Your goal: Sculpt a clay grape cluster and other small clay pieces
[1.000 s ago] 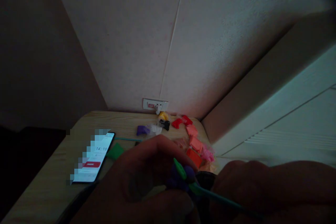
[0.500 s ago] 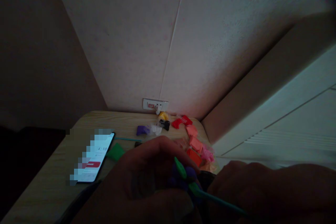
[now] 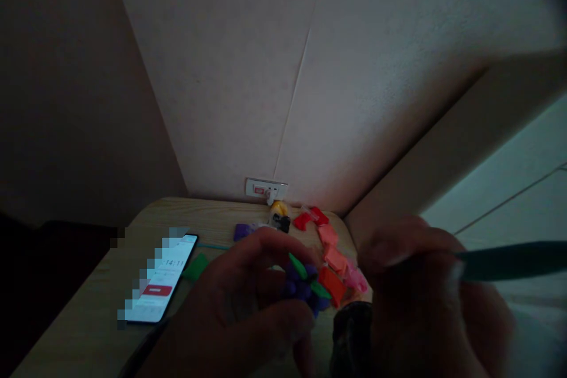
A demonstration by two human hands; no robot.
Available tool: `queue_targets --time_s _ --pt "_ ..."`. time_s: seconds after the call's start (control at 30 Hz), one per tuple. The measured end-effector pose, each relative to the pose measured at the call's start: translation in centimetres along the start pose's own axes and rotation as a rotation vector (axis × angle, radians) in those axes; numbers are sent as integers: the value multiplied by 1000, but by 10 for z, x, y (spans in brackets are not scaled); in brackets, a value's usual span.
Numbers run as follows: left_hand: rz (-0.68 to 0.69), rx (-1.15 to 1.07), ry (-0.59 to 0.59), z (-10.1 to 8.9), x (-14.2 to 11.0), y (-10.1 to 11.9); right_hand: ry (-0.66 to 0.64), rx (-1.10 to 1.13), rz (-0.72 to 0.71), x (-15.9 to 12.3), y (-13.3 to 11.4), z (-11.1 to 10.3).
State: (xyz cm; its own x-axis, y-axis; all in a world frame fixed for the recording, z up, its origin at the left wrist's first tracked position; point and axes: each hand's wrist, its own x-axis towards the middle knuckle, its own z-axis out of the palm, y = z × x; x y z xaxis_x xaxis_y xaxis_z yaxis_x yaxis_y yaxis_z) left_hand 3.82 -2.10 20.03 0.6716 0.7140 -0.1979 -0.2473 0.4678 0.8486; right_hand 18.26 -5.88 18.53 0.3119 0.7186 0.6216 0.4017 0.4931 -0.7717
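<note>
A cluster of small purple clay balls (image 3: 297,290) with two green clay leaves is held between the thumb and fingers of my left hand (image 3: 239,313), low in the middle of the view. The leaves lie on top of the cluster, pointing different ways. To the right, my right hand (image 3: 425,301) is closed around a teal stick-like modelling tool (image 3: 514,261), whose shaft sticks out towards the right edge. This hand is apart from the cluster and blurred. The tool's other end is hidden within the fingers.
On the wooden table (image 3: 88,301) a lit phone (image 3: 163,283) lies left, beside a green packet (image 3: 195,267). Red (image 3: 310,217), orange (image 3: 332,284) and pink (image 3: 355,276) clay packets line the right side. A wall socket (image 3: 266,189) with a plug sits behind.
My right hand has drawn the teal tool away from the green leaf, moving up and right. My left hand keeps hold of the purple cluster, now more exposed. The view has shifted slightly.
</note>
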Motion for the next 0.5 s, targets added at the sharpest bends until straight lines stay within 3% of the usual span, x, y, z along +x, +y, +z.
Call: queue_targets --time_s 0.23,0.43,0.5 --pt "89 122 84 -4 -2 1 -233 60 127 8 2 -11" --pt "98 88 59 -7 1 0 -415 154 246 10 3 -7" --pt "107 53 34 -7 2 -2 -409 151 227 8 3 -5"
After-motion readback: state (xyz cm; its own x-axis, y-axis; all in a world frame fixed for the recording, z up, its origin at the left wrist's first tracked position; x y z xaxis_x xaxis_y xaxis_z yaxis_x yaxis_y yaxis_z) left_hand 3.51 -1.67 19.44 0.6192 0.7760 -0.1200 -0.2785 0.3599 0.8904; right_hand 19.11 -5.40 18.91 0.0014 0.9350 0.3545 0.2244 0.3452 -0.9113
